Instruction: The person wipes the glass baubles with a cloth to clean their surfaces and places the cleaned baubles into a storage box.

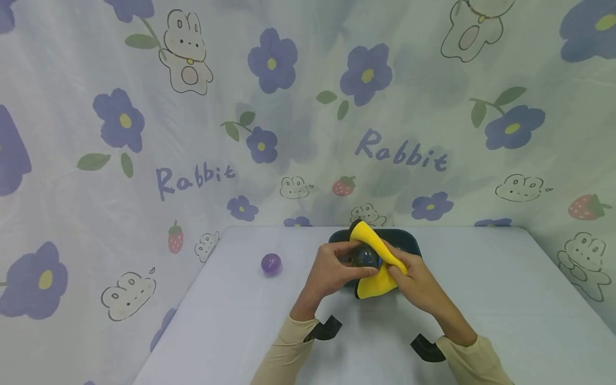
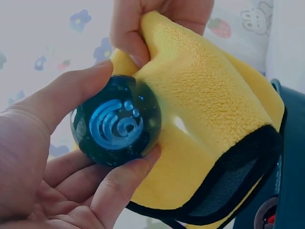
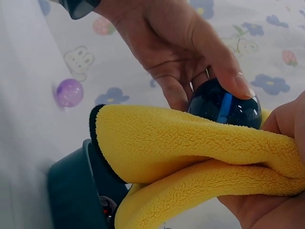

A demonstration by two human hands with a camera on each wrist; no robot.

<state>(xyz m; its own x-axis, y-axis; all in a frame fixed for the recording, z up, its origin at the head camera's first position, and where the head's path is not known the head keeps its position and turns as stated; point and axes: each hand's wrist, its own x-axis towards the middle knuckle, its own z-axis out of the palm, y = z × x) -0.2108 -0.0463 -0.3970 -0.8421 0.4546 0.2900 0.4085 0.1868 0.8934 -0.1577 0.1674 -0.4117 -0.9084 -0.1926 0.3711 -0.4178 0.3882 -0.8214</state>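
Observation:
My left hand (image 1: 332,268) grips a dark glass ball (image 2: 116,120) between thumb and fingers. A light blue swirl pattern shows inside the ball in the left wrist view. My right hand (image 1: 415,282) pinches a yellow cloth (image 3: 190,138) with dark edging, its pile fluffy. The cloth lies against the ball's far side and hangs down beside it. Both hands are held above a dark green basin (image 1: 409,241), which they partly hide. Some of the right fingers are covered by the cloth.
A purple ball (image 1: 271,264) sits on the white table (image 1: 207,326), left of the basin. Inside the basin, a round object with red in it (image 3: 107,205) is partly seen. A patterned curtain (image 1: 308,117) hangs behind the table.

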